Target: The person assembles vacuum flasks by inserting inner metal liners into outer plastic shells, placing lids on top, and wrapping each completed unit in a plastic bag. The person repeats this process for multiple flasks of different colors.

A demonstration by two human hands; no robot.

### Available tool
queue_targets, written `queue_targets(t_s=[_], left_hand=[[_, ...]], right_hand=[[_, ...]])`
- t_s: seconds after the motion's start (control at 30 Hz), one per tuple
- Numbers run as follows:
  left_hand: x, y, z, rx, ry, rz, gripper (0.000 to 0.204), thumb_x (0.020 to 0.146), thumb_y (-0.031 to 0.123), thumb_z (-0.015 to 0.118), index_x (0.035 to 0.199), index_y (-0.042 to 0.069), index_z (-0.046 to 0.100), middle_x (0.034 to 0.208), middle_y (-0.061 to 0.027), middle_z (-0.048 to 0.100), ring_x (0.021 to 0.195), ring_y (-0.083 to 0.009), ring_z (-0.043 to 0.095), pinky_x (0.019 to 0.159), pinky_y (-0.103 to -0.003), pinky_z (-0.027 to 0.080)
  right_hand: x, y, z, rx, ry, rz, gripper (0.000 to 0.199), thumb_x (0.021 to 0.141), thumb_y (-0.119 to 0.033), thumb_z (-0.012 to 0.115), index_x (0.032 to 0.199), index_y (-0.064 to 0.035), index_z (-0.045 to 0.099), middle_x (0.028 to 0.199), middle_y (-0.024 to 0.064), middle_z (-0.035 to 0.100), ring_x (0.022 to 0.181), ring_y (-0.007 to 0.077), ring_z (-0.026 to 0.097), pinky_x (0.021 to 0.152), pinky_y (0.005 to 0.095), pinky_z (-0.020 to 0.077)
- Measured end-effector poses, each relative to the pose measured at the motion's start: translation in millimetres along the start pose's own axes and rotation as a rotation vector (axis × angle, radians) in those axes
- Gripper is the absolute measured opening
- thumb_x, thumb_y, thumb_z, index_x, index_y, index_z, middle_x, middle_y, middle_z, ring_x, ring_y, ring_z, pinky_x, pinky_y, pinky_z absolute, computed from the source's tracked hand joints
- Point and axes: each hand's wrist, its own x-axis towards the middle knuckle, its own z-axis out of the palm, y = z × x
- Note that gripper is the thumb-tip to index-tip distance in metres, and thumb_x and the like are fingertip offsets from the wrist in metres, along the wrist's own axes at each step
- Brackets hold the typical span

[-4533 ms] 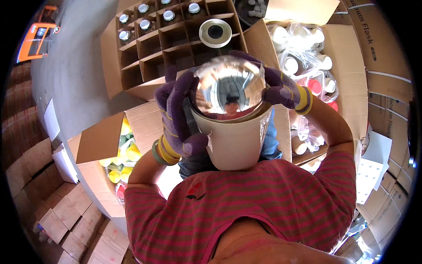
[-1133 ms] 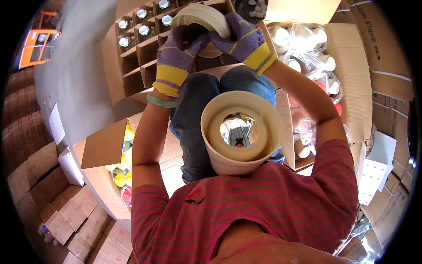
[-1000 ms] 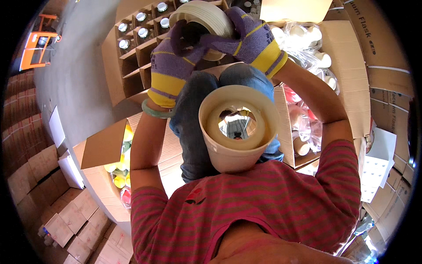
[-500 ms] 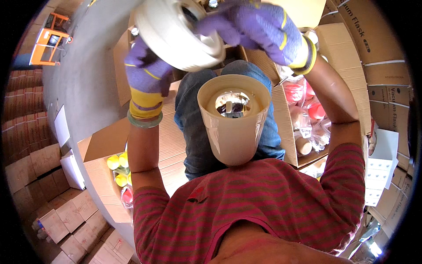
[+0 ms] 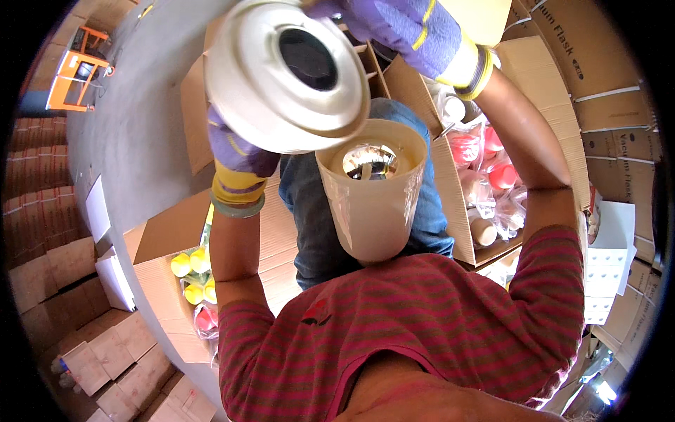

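Observation:
A cream round flask cover (image 5: 246, 84) with a stepped rim and a dark round hole is tilted toward me. My left hand (image 5: 238, 148), in a purple and yellow glove, grips its lower left edge; the cover hides most of the fingers. At the top edge of the picture, my gloved right hand (image 5: 401, 32) has its fingers at the cover's upper rim, partly cut off by the frame. Between my thighs stands a cream flask body (image 5: 373, 218), leaning against my shirt. A shiny silver glass liner (image 5: 369, 162) sits inside it. The cover overlaps the body's far left rim.
An open carton (image 5: 460, 204) on the right holds bagged parts with red and white caps. Yellow-topped items (image 5: 190, 264) fill another carton on the left. An orange cart (image 5: 74, 70) stands far left on the grey floor. Stacked cartons (image 5: 619, 105) line both sides.
The cover has come down nearer the flask body and turned, so its hole now faces me. My right hand has moved up and left from the hole to the upper rim.

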Motion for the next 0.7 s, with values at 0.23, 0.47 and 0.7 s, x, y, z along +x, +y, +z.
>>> queue_targets(t_s=[0.23, 0.47, 0.7], left_hand=[[6, 7, -3, 0.398, -0.031, 0.169, 0.046, 0.078, 0.013, 0.074, 0.121, 0.005, 0.058, 0.117, -0.0132, 0.063, 0.109, -0.03, 0.06, 0.095, -0.044, 0.046], [10, 30, 37, 0.43, -0.058, 0.391, 0.047, 0.085, 0.008, 0.068, 0.127, -0.002, 0.05, 0.122, -0.0136, 0.061, 0.111, -0.0227, 0.059, 0.095, -0.035, 0.048], [30, 42, 40, 0.977, -0.321, 1.035, 0.045, 0.071, 0.019, 0.078, 0.111, 0.003, 0.065, 0.122, -0.0195, 0.055, 0.11, -0.0384, 0.056, 0.096, -0.047, 0.045]], right_hand=[[-12, -32, 26, -0.503, -0.053, -0.591, 0.036, 0.086, -0.014, 0.065, 0.119, -0.0025, 0.059, 0.098, 0.012, 0.066, 0.089, 0.0229, 0.065, 0.078, 0.0316, 0.0511], [-6, -30, 54, 0.091, 0.166, -0.255, 0.06, 0.09, -0.026, 0.064, 0.138, 0.0004, 0.039, 0.122, 0.0128, 0.057, 0.111, 0.0193, 0.055, 0.094, 0.0312, 0.044], [-42, -21, 14, 0.142, 0.344, 0.045, 0.04, 0.097, -0.028, 0.057, 0.124, 0.0019, 0.057, 0.108, 0.0061, 0.065, 0.1, 0.0117, 0.059, 0.086, 0.0251, 0.0468]])
